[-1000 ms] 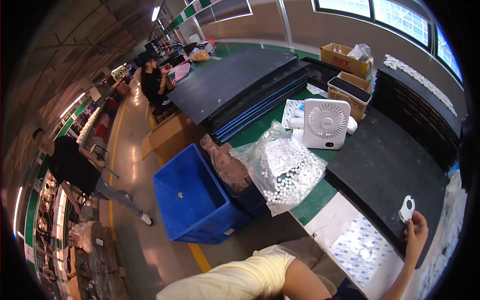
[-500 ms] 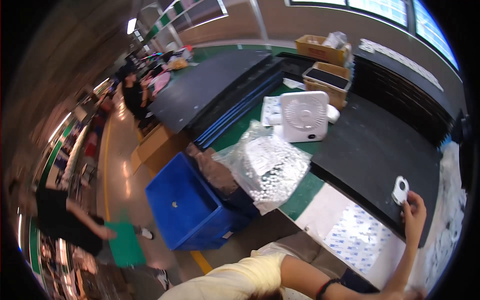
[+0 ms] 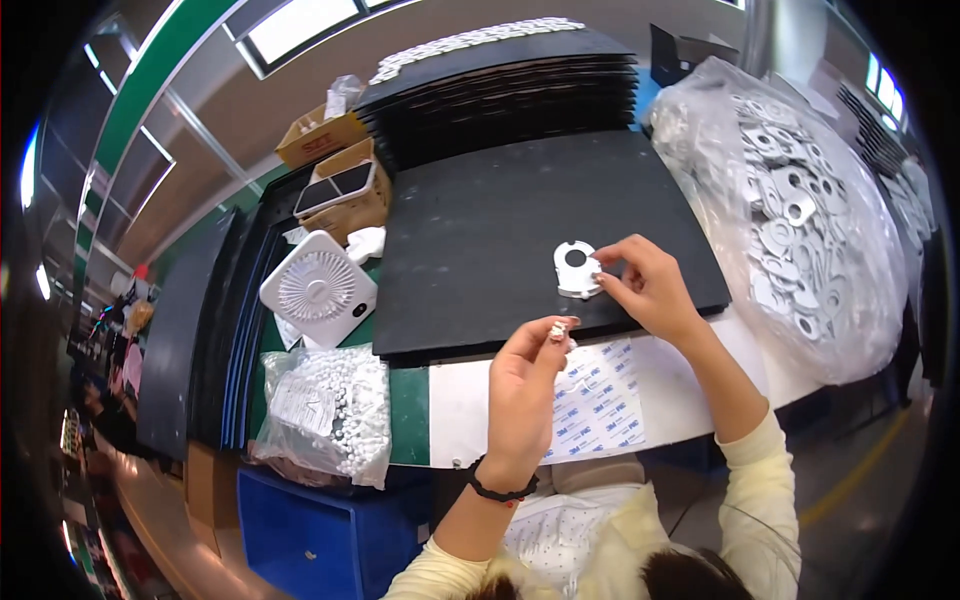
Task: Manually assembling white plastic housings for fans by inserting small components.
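Note:
My right hand [image 3: 650, 288] pinches the edge of a flat white plastic part [image 3: 564, 276] with a large round hole and a notched top. The part is just over the near side of the black board [image 3: 480, 235]; whether it touches the board I cannot tell. Just below it, my left hand [image 3: 522, 400] is closed, thumb and fingertips together on a few small white pieces [image 3: 558, 330]. Their exact shape is too small to make out. A white sheet with blue print [image 3: 600, 405] lies under and beside my left hand.
A clear bag of small white pieces [image 3: 365, 420] and a white fan [image 3: 320, 290] stand left. A large clear bag of flat white parts [image 3: 790, 230] is right. Behind rise stacked black boards [image 3: 500, 95] and cardboard boxes [image 3: 360, 205]. A blue bin [image 3: 300, 530] sits lower left.
The view has swung right, bringing the large bag into sight. My right hand still holds the flat white part. My left hand, out of clear sight before, is now beside it with small white pieces.

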A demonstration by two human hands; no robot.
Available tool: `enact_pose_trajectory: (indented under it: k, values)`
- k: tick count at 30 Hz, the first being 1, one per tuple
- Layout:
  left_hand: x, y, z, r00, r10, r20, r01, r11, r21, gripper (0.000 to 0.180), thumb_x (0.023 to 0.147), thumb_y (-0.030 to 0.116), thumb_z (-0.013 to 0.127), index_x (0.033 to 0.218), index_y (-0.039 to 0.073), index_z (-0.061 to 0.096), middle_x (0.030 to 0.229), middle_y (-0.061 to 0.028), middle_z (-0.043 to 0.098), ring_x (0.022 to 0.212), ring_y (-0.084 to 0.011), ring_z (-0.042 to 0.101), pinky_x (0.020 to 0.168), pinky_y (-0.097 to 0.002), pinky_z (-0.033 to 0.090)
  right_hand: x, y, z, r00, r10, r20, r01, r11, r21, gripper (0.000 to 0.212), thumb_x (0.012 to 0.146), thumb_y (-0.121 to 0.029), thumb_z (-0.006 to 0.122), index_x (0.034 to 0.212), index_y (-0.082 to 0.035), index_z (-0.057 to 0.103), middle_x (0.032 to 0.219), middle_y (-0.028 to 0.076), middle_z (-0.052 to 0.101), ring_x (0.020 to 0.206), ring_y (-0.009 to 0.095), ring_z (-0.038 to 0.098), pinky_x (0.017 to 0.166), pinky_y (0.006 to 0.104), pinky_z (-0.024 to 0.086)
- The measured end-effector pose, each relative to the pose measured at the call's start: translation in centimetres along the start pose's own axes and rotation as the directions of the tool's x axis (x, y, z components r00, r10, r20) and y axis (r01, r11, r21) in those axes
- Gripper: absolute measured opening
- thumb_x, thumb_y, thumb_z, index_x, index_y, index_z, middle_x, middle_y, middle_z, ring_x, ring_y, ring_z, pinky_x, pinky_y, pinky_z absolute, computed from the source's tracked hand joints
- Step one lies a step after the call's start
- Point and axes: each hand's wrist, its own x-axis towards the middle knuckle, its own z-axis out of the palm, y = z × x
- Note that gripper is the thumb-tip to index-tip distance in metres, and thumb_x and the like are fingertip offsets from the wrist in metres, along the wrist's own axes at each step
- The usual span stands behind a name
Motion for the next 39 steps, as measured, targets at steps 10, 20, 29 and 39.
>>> enact_pose_trajectory:
  k: [10,20,29,39]
  values:
    - [0.6,-1.1,-0.4,0.989,0.119,-0.084,-0.099,0.973,0.210,0.016,0.088,0.007,0.059,0.100,-0.002,0.063,0.096,-0.0041,0.061,0.087,-0.0075,0.054,0.079,-0.0206,0.043,-1.0,-2.6,-0.5,0.953,-0.167,0.252,0.086,0.949,0.303,0.012,0.079,-0.008,0.064,0.090,-0.004,0.067,0.074,0.003,0.063,0.054,0.008,0.052,0.049,0.0214,0.040]
    - [0.9,-2.2,-0.5,0.912,0.410,-0.006,-0.335,0.752,0.568,0.014,0.083,0.003,0.063,0.096,0.001,0.067,0.090,-0.0045,0.055,0.076,-0.0089,0.049,0.070,-0.0214,0.041,-1.3,-2.5,-0.4,0.953,-0.258,0.158,0.224,0.954,0.201,0.010,0.075,-0.007,0.066,0.084,-0.004,0.066,0.067,0.003,0.060,0.048,0.010,0.049,0.045,0.0225,0.039]
    - [0.5,-2.0,0.0,0.839,0.537,0.087,-0.386,0.476,0.790,0.012,0.080,0.002,0.064,0.092,0.002,0.069,0.086,-0.0059,0.055,0.078,-0.0117,0.051,0.067,-0.0220,0.040,-1.4,-1.9,0.1,0.864,-0.501,0.055,0.501,0.865,0.010,0.009,0.072,-0.003,0.068,0.080,-0.004,0.065,0.062,0.004,0.056,0.048,0.015,0.053,0.043,0.0253,0.042]
    - [0.3,-1.5,0.0,0.869,0.464,0.174,-0.412,0.481,0.774,0.024,0.081,-0.001,0.061,0.103,0.005,0.067,0.094,-0.0087,0.058,0.085,-0.0157,0.058,0.072,-0.0259,0.046,-1.3,-1.5,-0.1,0.772,-0.636,-0.003,0.624,0.759,-0.187,0.017,0.068,0.003,0.068,0.084,-0.003,0.064,0.064,0.005,0.057,0.050,0.018,0.056,0.044,0.0262,0.044]
